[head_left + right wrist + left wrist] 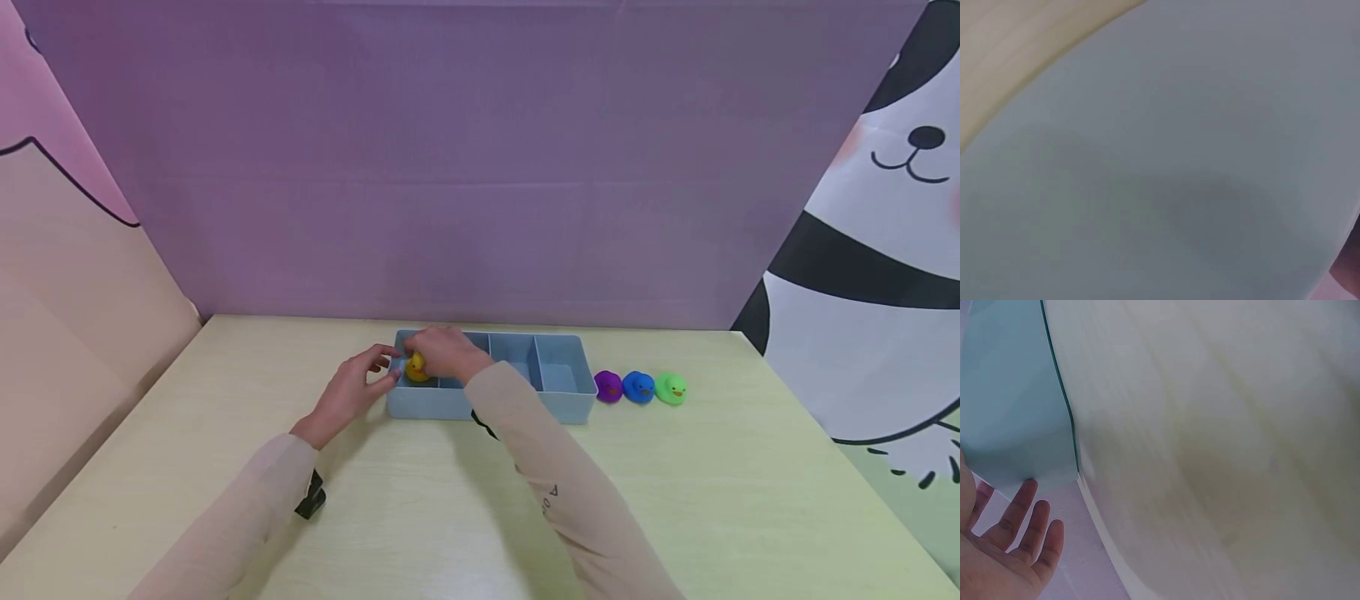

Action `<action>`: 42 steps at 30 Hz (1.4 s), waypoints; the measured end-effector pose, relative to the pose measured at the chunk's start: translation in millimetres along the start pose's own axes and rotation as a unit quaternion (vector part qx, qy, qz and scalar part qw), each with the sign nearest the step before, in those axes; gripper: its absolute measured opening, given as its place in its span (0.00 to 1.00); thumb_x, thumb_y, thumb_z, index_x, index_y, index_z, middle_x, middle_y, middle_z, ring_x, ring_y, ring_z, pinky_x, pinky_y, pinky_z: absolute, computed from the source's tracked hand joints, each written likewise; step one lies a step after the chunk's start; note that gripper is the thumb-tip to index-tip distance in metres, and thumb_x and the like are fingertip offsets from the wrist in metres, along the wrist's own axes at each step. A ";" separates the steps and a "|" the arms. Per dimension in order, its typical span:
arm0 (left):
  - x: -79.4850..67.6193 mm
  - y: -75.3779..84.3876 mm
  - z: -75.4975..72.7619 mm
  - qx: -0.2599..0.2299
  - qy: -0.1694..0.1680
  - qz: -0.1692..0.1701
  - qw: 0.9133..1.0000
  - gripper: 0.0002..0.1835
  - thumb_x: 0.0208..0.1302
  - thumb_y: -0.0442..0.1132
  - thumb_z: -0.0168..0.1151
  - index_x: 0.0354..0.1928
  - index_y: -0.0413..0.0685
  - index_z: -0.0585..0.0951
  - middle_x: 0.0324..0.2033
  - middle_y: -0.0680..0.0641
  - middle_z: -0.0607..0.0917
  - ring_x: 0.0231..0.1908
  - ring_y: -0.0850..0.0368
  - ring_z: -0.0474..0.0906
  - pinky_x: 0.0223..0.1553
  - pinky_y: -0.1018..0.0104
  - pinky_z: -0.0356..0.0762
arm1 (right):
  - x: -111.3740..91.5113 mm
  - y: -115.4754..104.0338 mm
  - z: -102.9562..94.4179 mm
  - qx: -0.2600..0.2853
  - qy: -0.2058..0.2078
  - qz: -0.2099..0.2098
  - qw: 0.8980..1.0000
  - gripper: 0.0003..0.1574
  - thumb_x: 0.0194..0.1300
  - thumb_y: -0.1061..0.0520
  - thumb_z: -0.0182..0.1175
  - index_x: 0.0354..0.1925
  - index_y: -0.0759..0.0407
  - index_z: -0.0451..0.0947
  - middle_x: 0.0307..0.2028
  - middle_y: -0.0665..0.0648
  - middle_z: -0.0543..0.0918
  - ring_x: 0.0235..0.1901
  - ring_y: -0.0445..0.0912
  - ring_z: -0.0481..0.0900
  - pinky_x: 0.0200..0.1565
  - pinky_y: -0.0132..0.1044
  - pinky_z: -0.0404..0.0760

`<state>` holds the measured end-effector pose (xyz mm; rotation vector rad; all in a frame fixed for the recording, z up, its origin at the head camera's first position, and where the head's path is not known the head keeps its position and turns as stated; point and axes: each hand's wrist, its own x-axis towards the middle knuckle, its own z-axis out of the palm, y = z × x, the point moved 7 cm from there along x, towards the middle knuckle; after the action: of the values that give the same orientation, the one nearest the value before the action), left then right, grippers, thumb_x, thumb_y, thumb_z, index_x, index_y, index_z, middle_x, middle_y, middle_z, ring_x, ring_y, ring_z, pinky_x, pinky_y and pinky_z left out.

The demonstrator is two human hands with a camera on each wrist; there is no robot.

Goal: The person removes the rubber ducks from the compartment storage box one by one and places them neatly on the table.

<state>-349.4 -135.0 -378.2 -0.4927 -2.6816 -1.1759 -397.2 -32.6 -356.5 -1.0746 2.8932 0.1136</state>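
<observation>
A light blue box with a row of compartments stands toward the back of the table. My right hand reaches over its left part and pinches a yellow rubber duck at the leftmost compartment; part of the grip is hidden by the hand. At the box's left end is my left hand, its fingers spread and holding nothing. In the left wrist view, those fingers lie loosely extended against the box end. The box wall fills most of the right wrist view.
Right of the box, a purple duck, a blue duck and a green duck sit in a row on the pale wooden table. A purple backdrop rises behind the table's far edge.
</observation>
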 end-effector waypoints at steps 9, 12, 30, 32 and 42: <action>-0.3 1.7 -1.3 0.001 -0.003 -0.001 1.000 0.17 0.63 0.43 0.56 0.53 0.49 0.73 0.47 0.42 0.81 0.48 0.43 0.76 0.49 0.47 0.74 | 0.9 -0.6 -0.6 -0.001 0.005 -0.008 1.000 0.19 0.57 0.55 0.63 0.49 0.48 0.78 0.46 0.47 0.82 0.45 0.45 0.76 0.53 0.43 0.75; -0.3 2.0 -1.6 0.000 -0.003 0.001 1.000 0.17 0.63 0.43 0.56 0.53 0.49 0.73 0.47 0.42 0.81 0.48 0.43 0.76 0.49 0.47 0.74 | 0.0 -1.2 -2.3 -0.005 0.008 -0.015 1.000 0.20 0.56 0.55 0.64 0.49 0.48 0.78 0.47 0.47 0.82 0.46 0.44 0.76 0.53 0.42 0.74; 0.0 1.5 -0.9 0.003 -0.006 -0.006 1.000 0.17 0.63 0.43 0.56 0.53 0.49 0.73 0.47 0.42 0.81 0.49 0.43 0.75 0.49 0.48 0.74 | -5.9 -2.0 -8.4 -0.014 0.020 -0.040 0.999 0.19 0.54 0.50 0.66 0.46 0.47 0.77 0.43 0.47 0.82 0.42 0.43 0.74 0.50 0.37 0.76; 0.1 1.7 -1.0 0.002 -0.007 -0.007 1.000 0.17 0.63 0.43 0.56 0.53 0.48 0.73 0.47 0.42 0.81 0.49 0.43 0.75 0.50 0.48 0.74 | -7.1 -1.3 -9.7 -0.013 0.022 -0.041 0.999 0.19 0.54 0.50 0.66 0.46 0.48 0.77 0.43 0.47 0.81 0.42 0.43 0.74 0.49 0.37 0.76; 1.4 -0.7 0.2 0.005 -0.003 -0.009 1.000 0.17 0.62 0.43 0.57 0.52 0.49 0.73 0.45 0.43 0.81 0.48 0.44 0.75 0.49 0.49 0.75 | -15.5 -0.1 -26.3 0.015 0.039 -0.054 0.998 0.19 0.54 0.53 0.66 0.46 0.50 0.78 0.41 0.47 0.82 0.38 0.42 0.74 0.46 0.34 0.77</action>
<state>-350.9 -135.0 -378.4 -0.4730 -2.7016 -1.1665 -386.0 -24.9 -329.2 -1.2560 2.8859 0.0221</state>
